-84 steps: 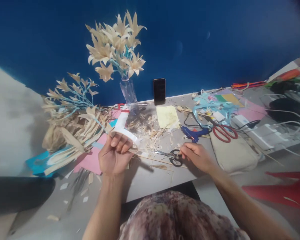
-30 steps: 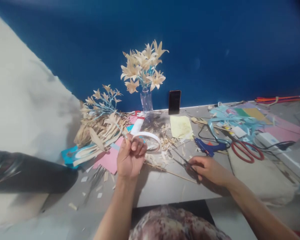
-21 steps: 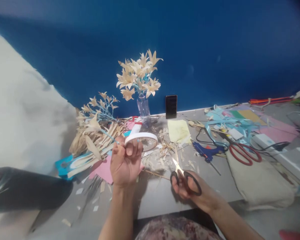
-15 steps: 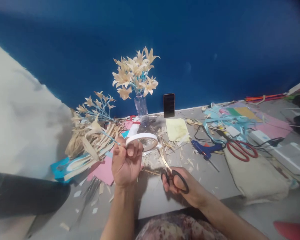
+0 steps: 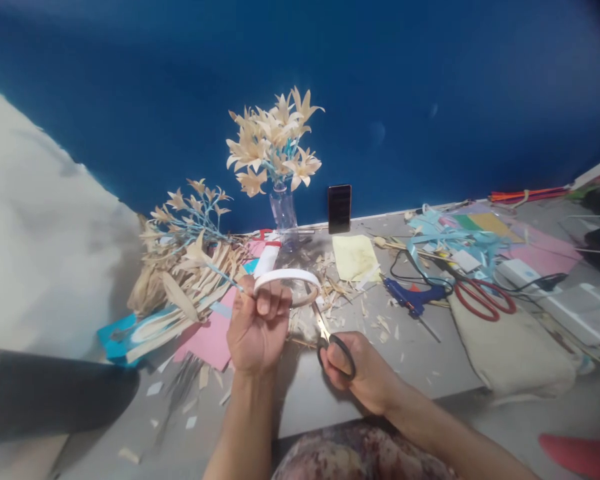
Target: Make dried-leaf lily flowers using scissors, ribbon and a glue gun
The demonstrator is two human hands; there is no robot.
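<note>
Curled fingers of my left hand (image 5: 260, 327) hold a roll of white tape (image 5: 300, 275) that hangs around them. Between thumb and finger of that same hand is the blue stem of a pale handmade flower (image 5: 199, 253), which points up to the left. My right hand (image 5: 363, 370) grips black-handled scissors (image 5: 324, 328), with fingers through the loops. The blades point up at the tape roll's right side; whether they touch it I cannot tell. Beyond my hands, a clear vase (image 5: 283, 212) holds a bunch of similar cream flowers (image 5: 275, 137).
More blue-stemmed flowers (image 5: 195, 210) and dry husks (image 5: 153, 280) lie at left. A phone (image 5: 339, 209) leans on the wall near a yellow paper (image 5: 355, 258). To the right are a blue glue gun (image 5: 413, 297), red-handled scissors (image 5: 485, 300) and a beige cloth (image 5: 510, 353). Scraps litter the table.
My right hand with the scissors has shifted slightly left and up, and the scissor handles look closer together. My left hand, with tape and flower, has moved slightly right.
</note>
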